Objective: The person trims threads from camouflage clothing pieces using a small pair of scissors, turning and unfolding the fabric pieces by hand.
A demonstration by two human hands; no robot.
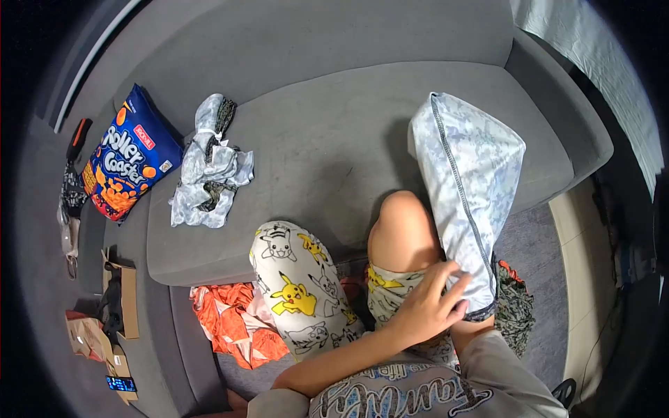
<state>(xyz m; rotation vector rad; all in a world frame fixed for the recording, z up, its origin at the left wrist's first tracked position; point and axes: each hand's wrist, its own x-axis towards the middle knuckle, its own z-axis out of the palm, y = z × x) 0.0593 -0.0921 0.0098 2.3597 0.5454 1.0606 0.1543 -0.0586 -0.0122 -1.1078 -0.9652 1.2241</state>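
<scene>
A pale blue-grey camouflage cloth piece (pixel 474 167) with a dark seam stands stretched out at the right, over my other arm, and its far end is spread wide. My left hand (pixel 433 304) touches the cloth near its dark-edged opening, with fingers partly spread. Inside the cloth my right hand is hidden; only the forearm shows below the opening. A bundle of the same camouflage cloth (pixel 211 171) lies on the sofa at the left, beside the blue cushion.
The grey sofa (pixel 313 132) spans the view. A blue snack-print cushion (pixel 132 155) leans at the left. Orange cloth (pixel 237 327) and dark green netting-like cloth (pixel 517 313) lie on the floor. Cardboard boxes (pixel 129 303) and a lit digital display (pixel 120 384) are at the lower left.
</scene>
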